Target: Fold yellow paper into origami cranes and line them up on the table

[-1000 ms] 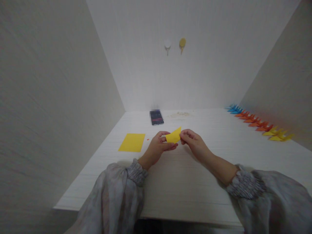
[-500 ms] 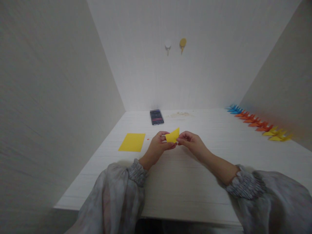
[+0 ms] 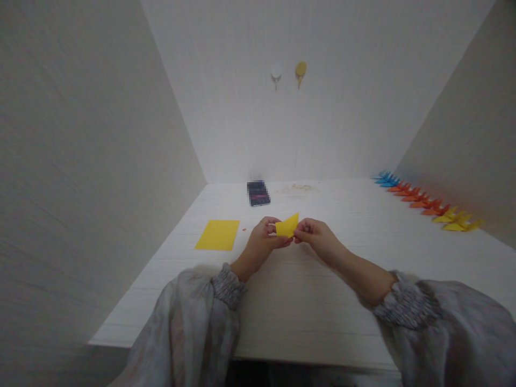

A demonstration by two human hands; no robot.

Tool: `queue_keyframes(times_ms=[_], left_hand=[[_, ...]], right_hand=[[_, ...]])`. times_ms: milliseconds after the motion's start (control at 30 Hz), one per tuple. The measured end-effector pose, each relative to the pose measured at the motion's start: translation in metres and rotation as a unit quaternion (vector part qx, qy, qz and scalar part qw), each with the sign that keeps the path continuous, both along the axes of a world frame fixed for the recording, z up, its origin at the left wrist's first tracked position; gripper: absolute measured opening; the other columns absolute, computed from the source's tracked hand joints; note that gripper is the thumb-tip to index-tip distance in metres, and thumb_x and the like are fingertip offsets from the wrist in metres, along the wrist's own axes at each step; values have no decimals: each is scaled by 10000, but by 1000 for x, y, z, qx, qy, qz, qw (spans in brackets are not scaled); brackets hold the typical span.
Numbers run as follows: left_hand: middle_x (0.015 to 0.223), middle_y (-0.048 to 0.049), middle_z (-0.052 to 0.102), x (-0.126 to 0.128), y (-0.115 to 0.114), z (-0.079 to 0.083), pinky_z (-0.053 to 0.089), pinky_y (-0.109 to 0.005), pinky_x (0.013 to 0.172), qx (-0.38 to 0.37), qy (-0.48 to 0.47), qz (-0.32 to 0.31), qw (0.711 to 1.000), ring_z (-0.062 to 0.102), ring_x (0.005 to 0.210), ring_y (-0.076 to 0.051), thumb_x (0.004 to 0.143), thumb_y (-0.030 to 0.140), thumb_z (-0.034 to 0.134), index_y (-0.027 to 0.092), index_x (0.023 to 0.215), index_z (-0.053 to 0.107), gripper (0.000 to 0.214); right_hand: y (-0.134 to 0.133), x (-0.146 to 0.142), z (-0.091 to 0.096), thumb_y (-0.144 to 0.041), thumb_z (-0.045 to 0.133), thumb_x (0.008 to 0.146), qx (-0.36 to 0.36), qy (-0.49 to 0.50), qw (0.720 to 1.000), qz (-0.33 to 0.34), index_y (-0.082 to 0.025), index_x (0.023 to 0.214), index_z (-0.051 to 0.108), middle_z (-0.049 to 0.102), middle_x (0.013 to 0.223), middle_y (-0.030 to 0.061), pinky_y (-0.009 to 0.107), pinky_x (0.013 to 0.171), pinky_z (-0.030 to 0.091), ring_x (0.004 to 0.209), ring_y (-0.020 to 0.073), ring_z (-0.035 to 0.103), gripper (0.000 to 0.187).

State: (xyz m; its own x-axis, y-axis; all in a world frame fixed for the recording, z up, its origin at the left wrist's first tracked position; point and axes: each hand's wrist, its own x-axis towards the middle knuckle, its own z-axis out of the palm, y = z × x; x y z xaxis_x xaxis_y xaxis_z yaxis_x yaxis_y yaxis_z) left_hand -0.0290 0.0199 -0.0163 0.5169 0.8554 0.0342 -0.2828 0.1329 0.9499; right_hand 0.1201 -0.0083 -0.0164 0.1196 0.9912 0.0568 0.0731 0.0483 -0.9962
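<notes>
Between my two hands, above the white table (image 3: pixel 314 312), is a piece of folded yellow paper (image 3: pixel 286 227) with a pointed corner rising at its upper right. My left hand (image 3: pixel 264 240) grips its left side and lower edge, thumb in front and fingers behind. At the right edge, my right hand (image 3: pixel 316 234) pinches the paper between thumb and forefinger. The folds on the far side are hidden. A flat square of yellow paper (image 3: pixel 217 235) lies on the table to the left of my left hand.
Folded paper cranes in blue (image 3: pixel 386 179), orange (image 3: pixel 419 199) and yellow (image 3: pixel 457 220) stand in a row along the right wall. A phone (image 3: pixel 258 193) lies near the back wall. Two hooks, one white (image 3: pixel 276 72) and one yellow (image 3: pixel 300 70), hang on that wall.
The folded paper and both hands have shifted very slightly. Both hands keep their hold, and the square sheet and cranes stay in place.
</notes>
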Motion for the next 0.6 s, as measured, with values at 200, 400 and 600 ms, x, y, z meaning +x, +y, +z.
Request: queue_keyframes(times_ms=[200, 400, 600], left_hand=[[792, -23, 592, 0, 0, 0, 477, -337, 723, -3, -15, -14, 1000, 616, 684, -136, 600, 73, 637, 154, 878, 401, 374], [796, -30, 599, -2, -1, 3, 471, -376, 757, -26, -8, -17, 999, 623, 671, -143, 594, 73, 645, 159, 890, 396, 396], [820, -43, 597, -6, 1, 4, 476, -373, 751, -26, -2, -32, 999, 624, 682, -147, 603, 92, 648, 160, 905, 389, 403]], right_hand=[[-3, -1, 5, -231, 632, 561, -3, 25, 999, -20, -172, 586, 460, 547, 459, -38, 233, 494, 392, 448, 97, 519, 183], [-3, -1, 8, -231, 668, 529, 9, 70, 997, -13, -195, 692, 407, 530, 457, -71, 240, 463, 383, 406, 103, 512, 310], [-6, -7, 11, -262, 671, 564, -28, 107, 994, 14, -178, 869, 414, 579, 545, -32, 245, 478, 385, 471, 117, 540, 408]])
